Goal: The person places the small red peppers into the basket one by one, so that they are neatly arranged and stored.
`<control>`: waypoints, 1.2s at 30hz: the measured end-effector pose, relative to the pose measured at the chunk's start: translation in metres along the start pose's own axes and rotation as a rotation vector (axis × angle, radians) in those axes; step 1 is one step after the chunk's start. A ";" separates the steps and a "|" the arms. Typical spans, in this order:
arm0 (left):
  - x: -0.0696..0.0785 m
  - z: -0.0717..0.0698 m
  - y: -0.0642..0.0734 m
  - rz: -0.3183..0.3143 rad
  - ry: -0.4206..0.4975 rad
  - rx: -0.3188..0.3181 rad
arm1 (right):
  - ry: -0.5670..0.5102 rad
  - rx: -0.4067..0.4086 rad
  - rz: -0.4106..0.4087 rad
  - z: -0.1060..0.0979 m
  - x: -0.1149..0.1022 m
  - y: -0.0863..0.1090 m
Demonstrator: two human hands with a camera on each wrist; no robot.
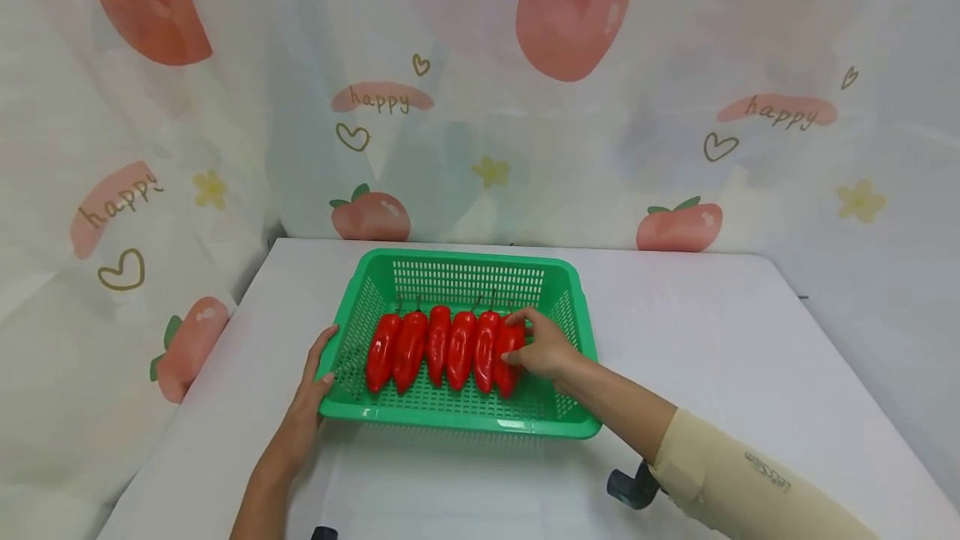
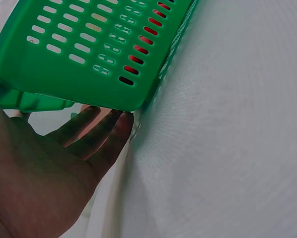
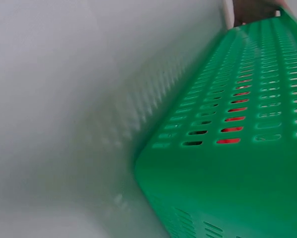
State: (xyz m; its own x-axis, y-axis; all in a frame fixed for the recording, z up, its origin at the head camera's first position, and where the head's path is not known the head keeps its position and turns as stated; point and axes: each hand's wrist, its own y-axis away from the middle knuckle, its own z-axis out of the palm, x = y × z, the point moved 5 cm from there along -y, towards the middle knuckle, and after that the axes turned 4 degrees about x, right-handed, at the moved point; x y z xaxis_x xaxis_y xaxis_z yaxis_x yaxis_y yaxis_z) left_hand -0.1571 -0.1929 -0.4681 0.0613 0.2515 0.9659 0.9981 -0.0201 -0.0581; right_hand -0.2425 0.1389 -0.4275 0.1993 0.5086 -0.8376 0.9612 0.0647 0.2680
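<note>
A green plastic basket (image 1: 480,422) with perforated walls sits on the white table. Several shiny red chili peppers (image 1: 410,350) lie side by side in it, their thin stems pointing to the far wall. My right hand (image 1: 547,350) reaches over the near right part and pinches the rightmost red pepper (image 1: 507,369) between thumb and fingers. At the basket's left end, my left hand (image 1: 306,398) holds the rim, thumb near the top. In the left wrist view its fingers (image 2: 113,134) press against the low edge of the wall. The right wrist view shows the basket's outside, not the right hand's fingertips.
The white table (image 1: 697,340) stretches right and in front of the basket. A printed curtain (image 1: 480,140) hangs behind and on the left side. A black tube-shaped piece (image 1: 633,486) is beside the right sleeve (image 1: 720,465); another dark piece (image 1: 324,533) shows at the bottom edge.
</note>
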 end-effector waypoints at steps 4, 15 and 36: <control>0.000 -0.001 0.000 0.001 -0.008 0.006 | 0.101 -0.002 -0.027 0.002 -0.003 0.000; -0.004 -0.005 0.000 0.001 -0.006 0.006 | 0.111 -0.017 0.015 0.005 -0.001 0.000; -0.003 0.002 -0.002 0.005 0.016 -0.010 | 0.022 0.031 -0.067 -0.009 -0.004 0.005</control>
State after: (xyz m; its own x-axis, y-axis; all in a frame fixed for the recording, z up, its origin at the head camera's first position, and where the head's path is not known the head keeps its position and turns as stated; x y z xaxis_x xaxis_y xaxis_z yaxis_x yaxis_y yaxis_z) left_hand -0.1592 -0.1916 -0.4714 0.0657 0.2361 0.9695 0.9977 -0.0306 -0.0601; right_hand -0.2398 0.1444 -0.4182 0.1302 0.5226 -0.8426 0.9778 0.0733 0.1966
